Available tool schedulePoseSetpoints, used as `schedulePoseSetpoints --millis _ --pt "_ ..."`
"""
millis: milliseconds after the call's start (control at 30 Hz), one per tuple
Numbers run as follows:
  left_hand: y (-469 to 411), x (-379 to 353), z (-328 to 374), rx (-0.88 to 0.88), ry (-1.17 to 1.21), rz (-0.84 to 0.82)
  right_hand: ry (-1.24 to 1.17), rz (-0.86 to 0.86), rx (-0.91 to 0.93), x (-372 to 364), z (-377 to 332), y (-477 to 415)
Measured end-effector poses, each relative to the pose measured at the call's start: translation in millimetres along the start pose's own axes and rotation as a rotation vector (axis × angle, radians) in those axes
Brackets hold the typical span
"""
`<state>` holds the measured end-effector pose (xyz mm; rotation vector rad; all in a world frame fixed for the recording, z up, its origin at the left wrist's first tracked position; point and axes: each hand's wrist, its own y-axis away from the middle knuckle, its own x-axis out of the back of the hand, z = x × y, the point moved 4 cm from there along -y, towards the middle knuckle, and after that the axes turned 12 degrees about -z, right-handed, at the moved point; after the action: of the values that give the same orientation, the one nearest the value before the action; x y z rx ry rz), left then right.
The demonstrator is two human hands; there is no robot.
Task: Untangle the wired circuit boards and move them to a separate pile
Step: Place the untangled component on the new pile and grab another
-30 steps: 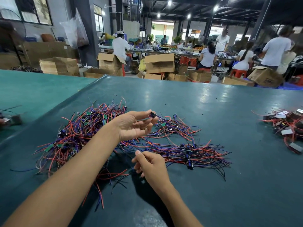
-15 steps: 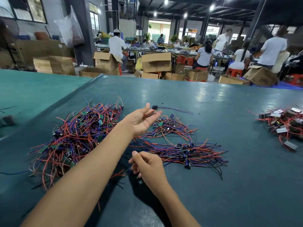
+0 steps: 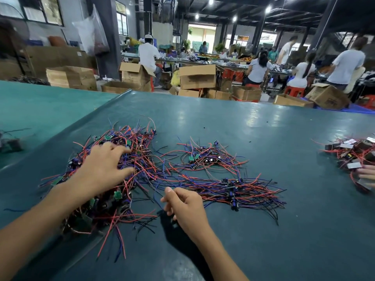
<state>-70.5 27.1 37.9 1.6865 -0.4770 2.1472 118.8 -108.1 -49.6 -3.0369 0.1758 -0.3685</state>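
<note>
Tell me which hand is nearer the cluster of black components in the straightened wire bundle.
Right. The right hand sits just left of the black components; the left hand is farther left, over the tangled pile.

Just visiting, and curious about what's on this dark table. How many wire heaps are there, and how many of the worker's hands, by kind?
Tangled heap of wired circuit boards: 1
Middle pile of wired boards, to its right: 1
Far-right heap with silver-labelled parts: 1
Worker's hands, left hand and right hand: 2
Total: 5
</note>
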Motion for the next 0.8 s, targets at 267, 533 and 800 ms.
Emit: schedulePoseSetpoints --millis 267,533,800 --pt "26.0 -23.1 -25.4 0.054 -0.354 -0.215 0.007 0.026 -0.025 3.0 -0.8 0.5" --pt "43.4 -31.2 -11.4 0.127 -0.441 -0.017 -0.001 0.031 -0.038 3.3 -4.4 3.9" --pt "48.3 -43.8 18.5 0.073 -0.455 -0.187 -0.009 0.025 -0.058 2.5 -2.6 3.9"
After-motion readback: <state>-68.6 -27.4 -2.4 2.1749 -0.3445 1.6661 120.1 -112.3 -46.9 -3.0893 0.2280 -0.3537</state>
